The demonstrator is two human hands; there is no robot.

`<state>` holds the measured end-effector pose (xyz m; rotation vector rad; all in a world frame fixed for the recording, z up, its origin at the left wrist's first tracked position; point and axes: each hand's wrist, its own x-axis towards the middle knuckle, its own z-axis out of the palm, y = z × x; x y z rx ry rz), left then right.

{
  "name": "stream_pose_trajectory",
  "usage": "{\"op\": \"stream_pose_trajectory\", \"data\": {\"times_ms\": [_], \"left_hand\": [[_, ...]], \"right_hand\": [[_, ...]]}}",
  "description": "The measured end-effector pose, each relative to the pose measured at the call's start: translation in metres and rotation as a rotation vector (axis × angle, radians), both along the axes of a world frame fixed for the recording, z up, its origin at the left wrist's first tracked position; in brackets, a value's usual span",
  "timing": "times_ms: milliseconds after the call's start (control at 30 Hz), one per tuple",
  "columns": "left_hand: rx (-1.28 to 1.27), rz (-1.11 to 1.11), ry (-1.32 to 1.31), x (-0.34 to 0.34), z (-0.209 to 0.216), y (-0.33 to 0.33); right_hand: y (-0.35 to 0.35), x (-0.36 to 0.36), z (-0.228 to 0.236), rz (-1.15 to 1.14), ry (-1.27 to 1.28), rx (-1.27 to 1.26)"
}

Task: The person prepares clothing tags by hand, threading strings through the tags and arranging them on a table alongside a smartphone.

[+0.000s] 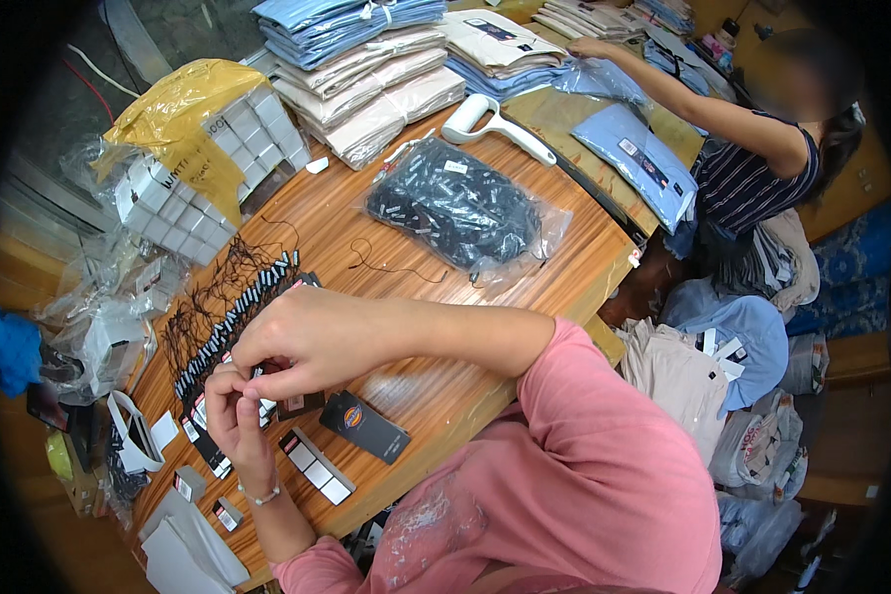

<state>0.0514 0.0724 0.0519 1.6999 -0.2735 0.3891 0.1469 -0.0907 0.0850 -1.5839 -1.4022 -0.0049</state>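
My right hand (307,335) reaches across from the right, its fingers bent in a pinch against those of my left hand (238,421). The fingertips of both hands meet; whatever lies between them is too small or hidden to make out. Under and beside the hands runs a long row of hang tags with black strings and small dark string locks (236,325). Close to my right wrist lies a dark grey hang tag (364,426). Left of it sits a black-and-white strip of labels (316,467). My hands partly cover the near end of the row.
Beyond the hands are a clear bag of black strings (455,203), a white lint roller (495,127), stacked folded garments (361,84) and white boxes under yellow plastic (173,188). Another person (757,163) handles bagged shirts at right. Garment piles (668,376) lie below the table edge.
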Motion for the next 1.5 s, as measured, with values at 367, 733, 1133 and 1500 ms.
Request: {"op": "stream_pose_trajectory", "data": {"times_ms": [367, 733, 1133, 1500], "left_hand": [[0.054, 0.035, -0.023, 0.000, 0.001, 0.007], [0.101, 0.091, -0.069, 0.002, 0.004, 0.003], [0.320, 0.121, -0.048, 0.002, 0.005, 0.010], [0.153, 0.083, -0.013, 0.002, 0.006, -0.001]], "right_hand": [[0.000, -0.002, 0.002, -0.032, 0.040, -0.036], [0.002, 0.000, -0.001, -0.014, 0.041, -0.037], [0.003, 0.000, -0.004, -0.068, -0.029, -0.019], [0.006, 0.001, -0.005, -0.003, 0.056, 0.005]]}}
